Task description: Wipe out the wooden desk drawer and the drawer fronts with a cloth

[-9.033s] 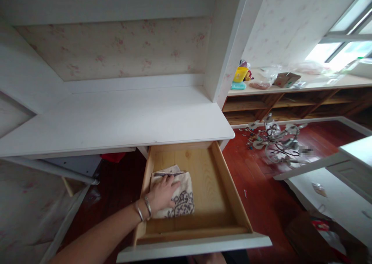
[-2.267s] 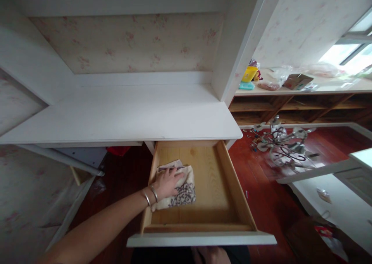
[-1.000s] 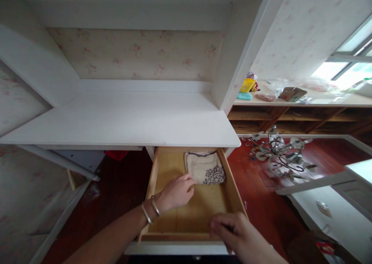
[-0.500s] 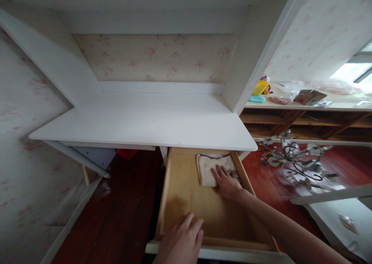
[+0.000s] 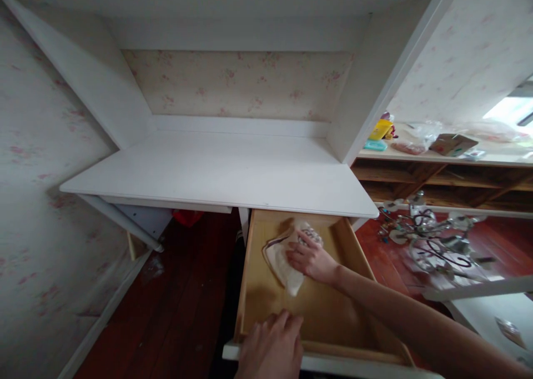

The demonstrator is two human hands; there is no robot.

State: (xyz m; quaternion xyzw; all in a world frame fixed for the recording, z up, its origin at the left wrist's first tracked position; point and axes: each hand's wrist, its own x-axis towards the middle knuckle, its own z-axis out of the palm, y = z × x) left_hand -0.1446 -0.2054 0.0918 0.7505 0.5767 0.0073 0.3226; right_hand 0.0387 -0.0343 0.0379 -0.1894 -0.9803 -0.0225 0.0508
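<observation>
A wooden drawer (image 5: 333,318) stands pulled out from under the white desk (image 5: 225,173). It holds one item, a cream cloth (image 5: 280,259) with a dark pattern, lying crumpled toward the back left of the drawer floor; the remaining floor shows bare wood. The right hand (image 5: 310,259) lies on top of the cloth with fingers bent, pressing it; whether the fingers close around the fabric cannot be told. The left hand (image 5: 270,348) rests on the drawer's white front edge, fingers laid flat over it, grasping nothing. On the red floor to the right lies a metal lamp fitting (image 5: 433,245).
</observation>
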